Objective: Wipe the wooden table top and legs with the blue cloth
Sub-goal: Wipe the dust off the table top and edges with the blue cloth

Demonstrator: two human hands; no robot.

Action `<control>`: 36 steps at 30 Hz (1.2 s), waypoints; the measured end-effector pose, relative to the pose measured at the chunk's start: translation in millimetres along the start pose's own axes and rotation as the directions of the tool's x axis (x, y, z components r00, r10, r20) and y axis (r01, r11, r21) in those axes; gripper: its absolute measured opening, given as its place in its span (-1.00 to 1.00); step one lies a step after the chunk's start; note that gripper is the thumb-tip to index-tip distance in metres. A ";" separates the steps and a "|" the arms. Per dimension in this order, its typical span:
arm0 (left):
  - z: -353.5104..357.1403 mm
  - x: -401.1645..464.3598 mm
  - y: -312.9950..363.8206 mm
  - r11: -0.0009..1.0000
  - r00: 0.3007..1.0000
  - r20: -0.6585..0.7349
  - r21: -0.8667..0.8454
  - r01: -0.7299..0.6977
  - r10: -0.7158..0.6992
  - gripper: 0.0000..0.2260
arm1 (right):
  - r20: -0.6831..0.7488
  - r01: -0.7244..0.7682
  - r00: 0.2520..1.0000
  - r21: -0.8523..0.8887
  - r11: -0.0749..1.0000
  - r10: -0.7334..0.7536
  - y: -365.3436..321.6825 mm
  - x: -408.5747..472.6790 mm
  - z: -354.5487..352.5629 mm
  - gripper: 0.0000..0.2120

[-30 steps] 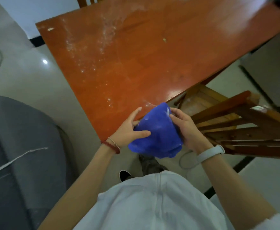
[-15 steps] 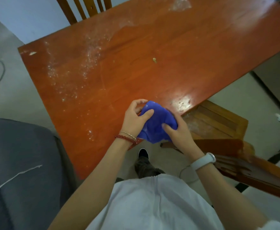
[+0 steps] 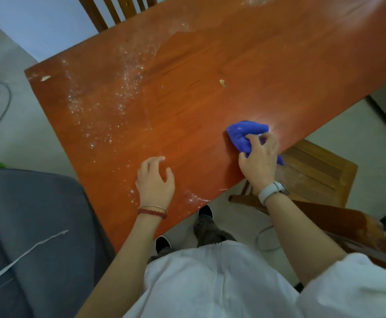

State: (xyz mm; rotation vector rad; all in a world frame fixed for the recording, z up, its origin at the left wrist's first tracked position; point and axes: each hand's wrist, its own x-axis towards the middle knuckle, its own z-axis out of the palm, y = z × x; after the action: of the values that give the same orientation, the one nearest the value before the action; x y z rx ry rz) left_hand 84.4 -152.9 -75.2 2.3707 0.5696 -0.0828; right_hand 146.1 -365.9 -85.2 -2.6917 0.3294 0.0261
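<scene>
The reddish wooden table top (image 3: pixel 210 92) fills the upper middle of the view, dusted with white powder on its left half and near its front edge. A small crumb (image 3: pixel 222 82) lies mid-table. My right hand (image 3: pixel 259 160) grips the bunched blue cloth (image 3: pixel 244 134) and holds it down on the table near the right front edge. My left hand (image 3: pixel 155 180) rests on the table near the front edge, fingers loosely bent, holding nothing. The table legs are hidden.
A wooden chair (image 3: pixel 320 175) stands under the table's right edge, its backrest (image 3: pixel 357 228) by my right forearm. Another chair back (image 3: pixel 118 8) rises behind the table. A grey sofa (image 3: pixel 27 237) lies at the lower left. Cables cross the floor.
Both hands held the cloth above the table's edge before. Now the left hand has let go and rests on the table, while the right hand has carried the cloth onto the top.
</scene>
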 end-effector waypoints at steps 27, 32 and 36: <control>-79.4 -37.1 -203.0 0.978 0.976 0.213 0.210 -0.006 -0.040 -0.47 | -0.059 0.009 0.998 0.157 0.988 0.001 -79.5 -135.2 43.1 -0.48; -80.6 -39.4 -198.9 0.985 0.980 0.185 0.167 0.046 -0.077 -0.48 | 0.127 0.305 0.947 -0.062 0.950 -0.296 -100.7 -164.8 78.3 -0.42; -84.5 -38.6 -185.5 0.983 0.984 0.137 0.161 0.088 -0.111 -0.50 | 0.316 0.438 0.795 0.293 0.850 -0.518 -104.3 -207.7 81.0 -0.53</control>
State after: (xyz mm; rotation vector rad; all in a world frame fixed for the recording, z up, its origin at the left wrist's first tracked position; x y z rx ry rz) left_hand -36.5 10.4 -116.6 2.4588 0.6309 -0.3531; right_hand -28.7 -193.3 -101.7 -2.4096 -0.4589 0.3464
